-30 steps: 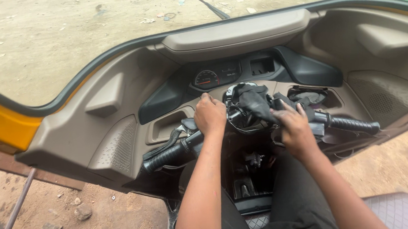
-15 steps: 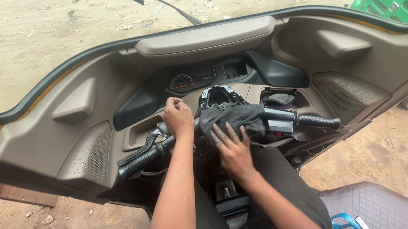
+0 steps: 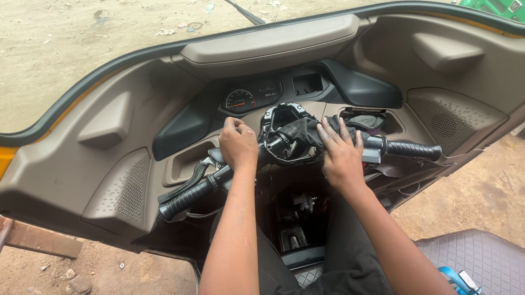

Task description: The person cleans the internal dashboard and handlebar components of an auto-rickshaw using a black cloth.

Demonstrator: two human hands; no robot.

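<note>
The landmark here is the round speedometer gauge (image 3: 241, 99) in the dark dashboard panel (image 3: 182, 125). Just below and left of the gauge, the left hand (image 3: 238, 144) is curled, its grip closed over the inner end of the handlebar beside the left handle grip (image 3: 186, 197). Below and right of the gauge, the right hand (image 3: 341, 158) lies flat with fingers spread, pressing on a dark cloth (image 3: 301, 134) bunched over the open handlebar centre (image 3: 283, 134); its grip is open, clamped on nothing. The right handle grip (image 3: 413, 150) juts further right of the gauge. To work well here, I judge the left hand should steady the bar while the right keeps the cloth flat and moves in short strokes, avoiding the loose cables (image 3: 200, 172) below the gauge.
</note>
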